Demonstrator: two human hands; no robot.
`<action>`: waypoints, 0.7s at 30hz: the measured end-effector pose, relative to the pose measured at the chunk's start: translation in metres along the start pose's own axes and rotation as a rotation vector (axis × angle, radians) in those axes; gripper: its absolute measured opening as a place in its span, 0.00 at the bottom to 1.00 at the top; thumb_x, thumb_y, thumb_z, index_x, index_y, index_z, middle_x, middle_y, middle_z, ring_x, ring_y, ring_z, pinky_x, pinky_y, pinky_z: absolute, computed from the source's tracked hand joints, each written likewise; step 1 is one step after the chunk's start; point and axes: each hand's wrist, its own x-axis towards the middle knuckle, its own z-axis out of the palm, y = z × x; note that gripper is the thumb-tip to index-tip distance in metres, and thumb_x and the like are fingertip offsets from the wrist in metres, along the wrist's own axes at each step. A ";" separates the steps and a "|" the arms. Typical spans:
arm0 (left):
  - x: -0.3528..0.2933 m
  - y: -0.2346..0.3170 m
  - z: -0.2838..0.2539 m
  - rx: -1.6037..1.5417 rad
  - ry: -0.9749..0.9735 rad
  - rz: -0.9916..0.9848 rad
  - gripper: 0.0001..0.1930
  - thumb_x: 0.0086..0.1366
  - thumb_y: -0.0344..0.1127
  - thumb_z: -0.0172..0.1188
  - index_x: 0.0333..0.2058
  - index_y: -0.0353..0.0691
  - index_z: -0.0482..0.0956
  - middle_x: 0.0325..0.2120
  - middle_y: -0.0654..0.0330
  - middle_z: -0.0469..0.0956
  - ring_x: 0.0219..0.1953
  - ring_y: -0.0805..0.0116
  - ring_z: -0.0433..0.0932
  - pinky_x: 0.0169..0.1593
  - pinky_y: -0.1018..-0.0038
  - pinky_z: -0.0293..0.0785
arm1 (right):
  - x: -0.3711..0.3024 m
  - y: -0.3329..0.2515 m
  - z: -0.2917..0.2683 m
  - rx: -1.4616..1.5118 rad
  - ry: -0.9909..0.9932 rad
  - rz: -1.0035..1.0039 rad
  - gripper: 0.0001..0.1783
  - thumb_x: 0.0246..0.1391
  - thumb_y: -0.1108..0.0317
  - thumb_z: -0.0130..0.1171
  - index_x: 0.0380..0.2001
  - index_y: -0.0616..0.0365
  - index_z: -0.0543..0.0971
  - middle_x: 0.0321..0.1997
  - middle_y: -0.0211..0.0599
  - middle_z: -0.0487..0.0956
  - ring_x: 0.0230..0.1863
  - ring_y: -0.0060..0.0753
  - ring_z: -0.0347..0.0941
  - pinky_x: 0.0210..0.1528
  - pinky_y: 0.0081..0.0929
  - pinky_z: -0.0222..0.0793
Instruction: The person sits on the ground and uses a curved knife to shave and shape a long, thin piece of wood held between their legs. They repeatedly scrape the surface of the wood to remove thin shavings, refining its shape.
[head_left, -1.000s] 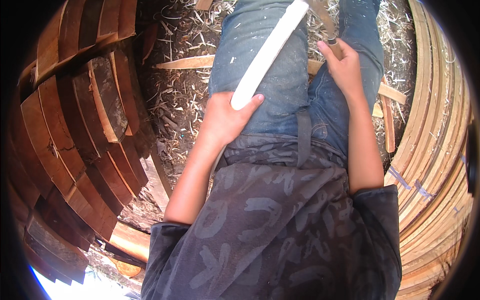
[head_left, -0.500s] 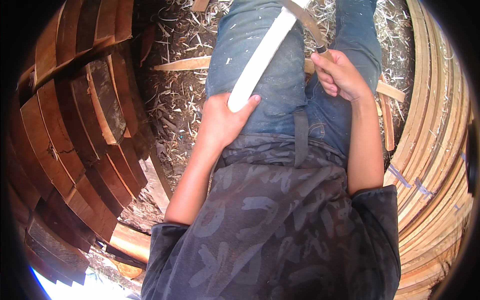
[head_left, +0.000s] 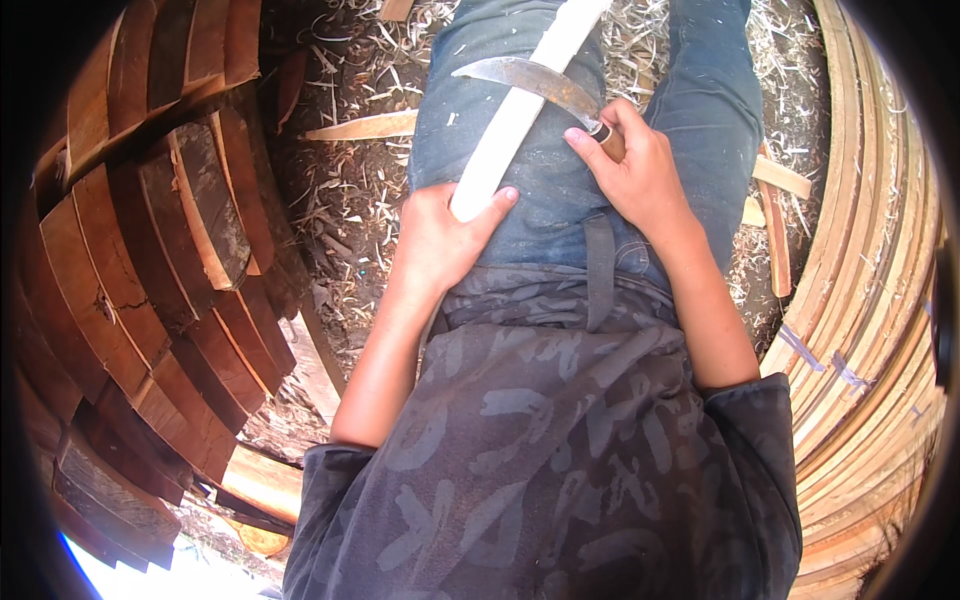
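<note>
Across my left thigh lies a pale, smooth wooden strip (head_left: 512, 130), slanting up and to the right past the top of the picture. My left hand (head_left: 443, 235) grips its near end, thumb along the side. In my right hand (head_left: 640, 165) is the short wooden handle of a sickle (head_left: 535, 78), its curved, rust-stained blade lying across the strip at about mid-length, with the tip pointing left. Whether the edge bites into the wood cannot be made out. Jeans (head_left: 560, 200) cover the legs beneath both hands.
Stacked reddish-brown wood pieces (head_left: 110, 290) rise on the left. Long bundled wooden strips (head_left: 860, 300), tied in places, curve along the right. Pale shavings (head_left: 360, 60) litter the dirt floor, where a loose pointed stick (head_left: 365, 127) and another wood piece (head_left: 785, 178) lie beside my legs.
My right hand has brought the sickle nearer and to the left; its blade has come down the strip from the far part toward the middle. My left hand holds almost still.
</note>
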 end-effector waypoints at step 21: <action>-0.013 0.007 0.004 0.232 0.186 0.108 0.21 0.59 0.48 0.60 0.26 0.30 0.77 0.16 0.45 0.73 0.20 0.56 0.77 0.27 0.67 0.69 | 0.024 0.028 -0.022 -0.445 0.075 -0.303 0.22 0.55 0.51 0.55 0.19 0.58 0.69 0.11 0.44 0.71 0.18 0.51 0.73 0.19 0.41 0.68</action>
